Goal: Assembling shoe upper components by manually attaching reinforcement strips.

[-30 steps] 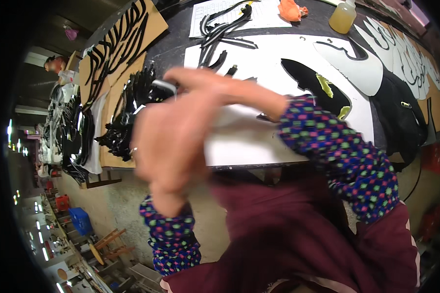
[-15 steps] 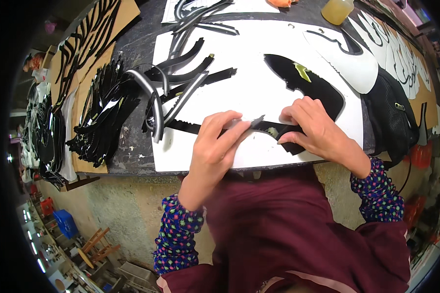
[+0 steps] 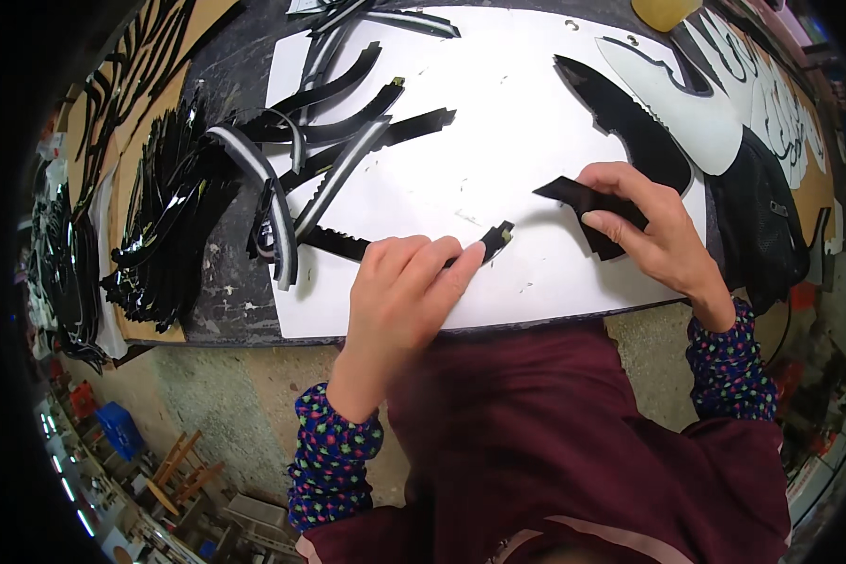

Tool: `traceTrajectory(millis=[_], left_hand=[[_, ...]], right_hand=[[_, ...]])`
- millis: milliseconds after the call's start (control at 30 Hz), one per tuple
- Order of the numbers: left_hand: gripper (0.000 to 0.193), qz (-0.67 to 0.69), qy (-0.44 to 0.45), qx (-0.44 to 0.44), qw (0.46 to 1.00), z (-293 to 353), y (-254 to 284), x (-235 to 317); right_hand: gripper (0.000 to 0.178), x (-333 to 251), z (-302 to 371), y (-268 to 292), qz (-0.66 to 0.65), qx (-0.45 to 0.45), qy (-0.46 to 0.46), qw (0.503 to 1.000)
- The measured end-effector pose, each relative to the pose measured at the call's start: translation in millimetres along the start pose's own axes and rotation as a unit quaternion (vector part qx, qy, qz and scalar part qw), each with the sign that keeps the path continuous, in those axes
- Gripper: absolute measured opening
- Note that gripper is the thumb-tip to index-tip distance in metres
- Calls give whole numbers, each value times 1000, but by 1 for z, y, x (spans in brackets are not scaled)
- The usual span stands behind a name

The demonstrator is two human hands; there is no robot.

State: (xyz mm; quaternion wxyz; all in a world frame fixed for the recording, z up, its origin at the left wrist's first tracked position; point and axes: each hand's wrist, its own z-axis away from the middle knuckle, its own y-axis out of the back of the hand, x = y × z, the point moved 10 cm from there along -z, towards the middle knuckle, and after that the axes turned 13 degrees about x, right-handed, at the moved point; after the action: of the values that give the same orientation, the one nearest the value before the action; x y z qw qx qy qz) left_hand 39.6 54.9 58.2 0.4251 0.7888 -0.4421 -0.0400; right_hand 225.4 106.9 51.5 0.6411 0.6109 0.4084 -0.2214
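My left hand [image 3: 399, 296] is closed on a narrow black strip [image 3: 340, 242] with a notched edge, near the front of a white board [image 3: 479, 141]. The strip's far end shows past my thumb, with a small yellow-green patch on it; its middle is under my fingers. Farther right, my right hand [image 3: 658, 230] pinches a short black piece [image 3: 569, 193] between thumb and fingers, its pointed end turned left. This piece and the strip are apart. Beyond my right hand lies a larger curved black panel [image 3: 630, 117] with a notched inner edge.
Several black and grey curved strips [image 3: 343, 183] lie crossed on the board's left side. Left of them is a heap of glossy black strips [image 3: 174, 221]. White cut-out shapes [image 3: 672, 103] and a black mesh bag [image 3: 757, 221] stand at the right. A yellow container [image 3: 663, 11] is at the back.
My right hand has moved right with the short black piece, away from the strip under my left hand. The larger panel now lies farther back and right, and its yellow-green patch no longer shows.
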Motion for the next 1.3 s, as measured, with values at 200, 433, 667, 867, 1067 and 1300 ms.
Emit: traceTrajectory(millis=[200,433,667,867,1067,1300], left_hand=[[47,-54,103,36,993,-36,-6,7],[28,-17,265,113,957,-92,-31,-21],[48,38,-47,-131,990,-85,-41,-21],[30,-2,-184,-199,962,-85,-60,5],[17,-63,-263,-235,933,-90,-60,-1],[10,-23,84,-310,947,-80,-17,-44]], right_hand=[[30,34,1,11,-211,118,-82,967],[27,44,4,17,-318,177,-80,928],[26,38,9,16,-304,173,-10,937],[27,43,10,15,-325,176,-30,929],[26,42,10,16,-309,181,-28,933],[23,16,13,26,-159,148,21,976]])
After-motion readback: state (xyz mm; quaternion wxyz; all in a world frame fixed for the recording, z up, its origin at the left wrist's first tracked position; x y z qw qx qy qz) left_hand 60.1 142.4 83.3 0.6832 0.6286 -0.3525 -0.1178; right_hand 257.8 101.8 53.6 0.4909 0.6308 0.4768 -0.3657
